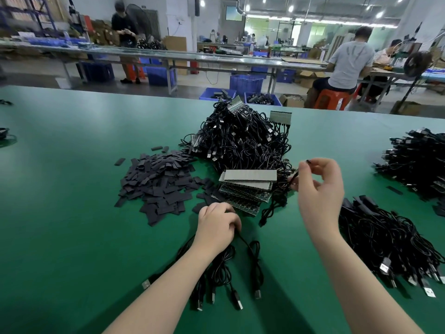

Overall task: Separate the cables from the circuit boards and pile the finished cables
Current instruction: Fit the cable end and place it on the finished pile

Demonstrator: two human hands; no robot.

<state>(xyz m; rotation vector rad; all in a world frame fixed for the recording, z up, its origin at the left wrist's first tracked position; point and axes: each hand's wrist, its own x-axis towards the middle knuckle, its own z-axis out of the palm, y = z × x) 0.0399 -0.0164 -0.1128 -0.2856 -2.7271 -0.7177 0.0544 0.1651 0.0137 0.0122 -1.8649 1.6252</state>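
A big tangle of black cables still joined to circuit boards (243, 138) sits mid-table. In front of it lies a stack of green circuit boards (245, 189) with a grey strip on top. My left hand (218, 225) grips a bunch of loose black USB cables (226, 273) that trail toward me. My right hand (317, 189) is raised beside the board stack and pinches a thin black cable end (295, 177) between thumb and fingers. A pile of finished cables (390, 242) lies to the right of my right arm.
A heap of small black sleeve pieces (159, 182) spreads left of the boards. Another cable pile (419, 160) sits at the far right of the green table (72, 189). Beyond the far table edge are blue crates (245, 84) and people at other benches.
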